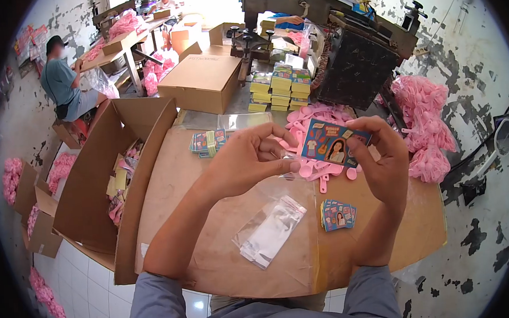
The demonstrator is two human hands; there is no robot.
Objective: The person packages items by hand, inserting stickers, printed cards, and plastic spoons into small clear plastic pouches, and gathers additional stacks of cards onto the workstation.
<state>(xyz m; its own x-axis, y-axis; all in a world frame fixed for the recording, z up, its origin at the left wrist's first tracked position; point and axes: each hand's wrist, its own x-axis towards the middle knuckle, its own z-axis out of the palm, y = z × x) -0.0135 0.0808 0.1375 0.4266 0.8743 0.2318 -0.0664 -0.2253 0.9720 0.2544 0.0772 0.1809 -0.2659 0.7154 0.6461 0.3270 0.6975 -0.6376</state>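
My right hand (384,158) pinches a blue printed card (328,146) showing a person, a T-shirt and a guitar. Beside the card's left end, my left hand (246,159) has its thumb and fingers closed on a small clear plastic bag (290,167). Whether the card's edge touches the bag I cannot tell. Below my hands lies a stack of clear plastic bags (273,232) on the cardboard-covered table (207,242). A fanned pile of the same cards (338,215) sits to the right. Behind the held card is a heap of pink plastic scoops (322,172).
An open cardboard box (89,185) with filled packets stands at the left. A banded card bundle (207,143) lies beyond my left hand. Farther back are tall card stacks (282,80), a closed box (200,81) and a dark machine (356,58). A seated person (60,80) works at far left.
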